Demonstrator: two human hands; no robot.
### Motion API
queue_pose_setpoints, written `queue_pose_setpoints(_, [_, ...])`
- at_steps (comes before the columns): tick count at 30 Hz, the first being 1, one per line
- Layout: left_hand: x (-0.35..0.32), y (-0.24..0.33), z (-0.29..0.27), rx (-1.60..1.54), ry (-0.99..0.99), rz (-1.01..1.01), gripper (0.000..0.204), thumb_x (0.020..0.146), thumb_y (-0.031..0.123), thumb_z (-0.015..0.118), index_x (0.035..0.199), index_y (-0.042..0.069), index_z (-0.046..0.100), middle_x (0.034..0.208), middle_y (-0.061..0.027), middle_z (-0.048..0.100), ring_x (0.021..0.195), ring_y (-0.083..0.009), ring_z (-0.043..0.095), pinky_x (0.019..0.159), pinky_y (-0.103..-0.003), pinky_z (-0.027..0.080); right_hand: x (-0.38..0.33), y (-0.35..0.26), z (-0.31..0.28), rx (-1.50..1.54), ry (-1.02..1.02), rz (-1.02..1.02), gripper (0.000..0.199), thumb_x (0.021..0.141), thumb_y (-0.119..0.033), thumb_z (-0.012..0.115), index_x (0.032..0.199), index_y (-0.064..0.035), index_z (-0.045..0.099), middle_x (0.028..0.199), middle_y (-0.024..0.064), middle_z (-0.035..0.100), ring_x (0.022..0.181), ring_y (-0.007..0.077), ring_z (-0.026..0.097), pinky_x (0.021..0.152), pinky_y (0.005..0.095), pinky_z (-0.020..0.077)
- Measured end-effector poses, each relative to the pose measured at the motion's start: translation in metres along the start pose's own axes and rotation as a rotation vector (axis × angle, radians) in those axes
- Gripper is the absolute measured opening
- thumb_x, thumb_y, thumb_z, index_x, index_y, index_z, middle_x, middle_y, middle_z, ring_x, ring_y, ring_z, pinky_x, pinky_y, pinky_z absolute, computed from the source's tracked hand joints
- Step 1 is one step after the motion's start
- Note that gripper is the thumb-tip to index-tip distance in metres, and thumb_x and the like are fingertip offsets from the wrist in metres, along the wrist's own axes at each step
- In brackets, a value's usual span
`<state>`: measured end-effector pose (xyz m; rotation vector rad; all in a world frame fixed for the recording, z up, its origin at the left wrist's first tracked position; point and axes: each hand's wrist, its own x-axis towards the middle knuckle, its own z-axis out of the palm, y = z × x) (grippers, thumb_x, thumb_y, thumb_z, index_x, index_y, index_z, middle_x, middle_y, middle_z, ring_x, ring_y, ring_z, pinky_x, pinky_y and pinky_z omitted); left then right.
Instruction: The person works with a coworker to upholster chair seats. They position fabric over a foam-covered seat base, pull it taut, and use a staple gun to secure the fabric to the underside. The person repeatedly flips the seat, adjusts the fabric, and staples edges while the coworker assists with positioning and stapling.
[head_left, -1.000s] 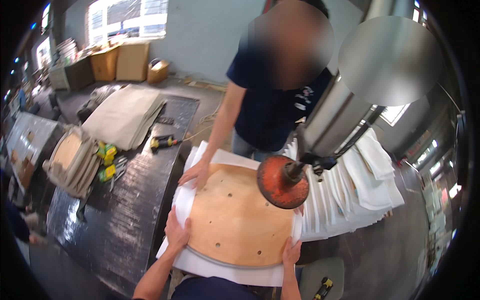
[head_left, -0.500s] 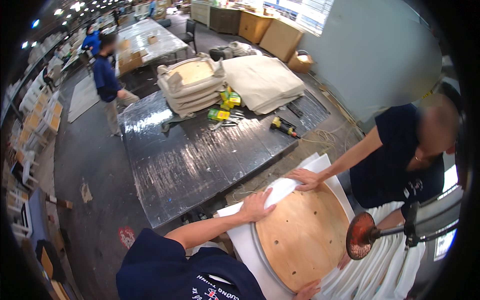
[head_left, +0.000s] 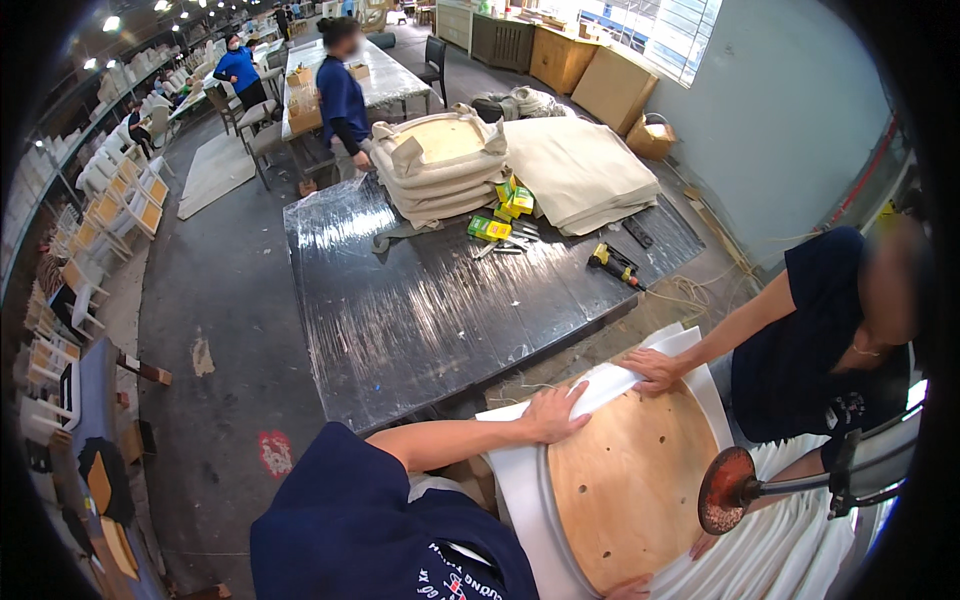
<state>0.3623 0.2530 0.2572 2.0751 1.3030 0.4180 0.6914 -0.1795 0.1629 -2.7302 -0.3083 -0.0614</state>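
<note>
A rounded light plywood panel [head_left: 635, 485] with several holes lies over a grey layer and a white foam sheet [head_left: 522, 505]. My left hand [head_left: 555, 413] grips the sheet's white edge, folded over the panel's far left rim, fingers curled and pressed down. At the panel's near edge, my right hand [head_left: 630, 587] is closed on the rim, mostly cut off by the picture's lower border. Opposite me, a co-worker's hand [head_left: 652, 370] presses the same folded foam at the far rim. The co-worker's other hand [head_left: 703, 545] touches the panel's right side.
A rusty disc on a rod [head_left: 728, 490] hangs over the panel's right edge. White sheets [head_left: 790, 520] are stacked beside it. Beyond stands a wrapped dark table [head_left: 400, 330] bearing padded seats [head_left: 440, 175], beige fabric [head_left: 580, 170], small boxes [head_left: 490, 228] and a yellow-black power tool [head_left: 612, 265].
The whole scene has shifted right and slightly down in view. My hands and the co-worker's stay at the panel's edges. A person in blue has come nearer the padded seats.
</note>
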Motion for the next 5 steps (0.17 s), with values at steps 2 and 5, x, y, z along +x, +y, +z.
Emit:
queue_pose_setpoints(2, [-0.001,-0.001,0.003,-0.003,0.002,0.007,0.081,0.103,0.057,0.052,0.166,0.013,0.029,0.136,-0.0252,0.06,0.126,-0.0437,0.059,0.108,-0.055,0.045,-0.006,-0.008,-0.009,-0.026,0.013,0.011,0.091,0.105,-0.069,0.044,0.14,0.0146,0.046,0.126,0.0423,0.063,0.115,0.0547,0.064,0.095,0.0604,0.0549])
queue_pose_setpoints(5, [-0.002,-0.002,0.003,-0.013,-0.01,0.005,0.082,0.102,0.059,0.053,0.167,0.014,0.028,0.137,-0.026,0.059,0.127,-0.0442,0.058,0.109,-0.055,0.045,0.003,0.009,0.002,-0.069,0.055,-0.057,0.094,0.103,-0.072,0.044,0.142,0.0137,0.045,0.128,0.0418,0.062,0.114,0.0555,0.065,0.095,0.0607,0.0552])
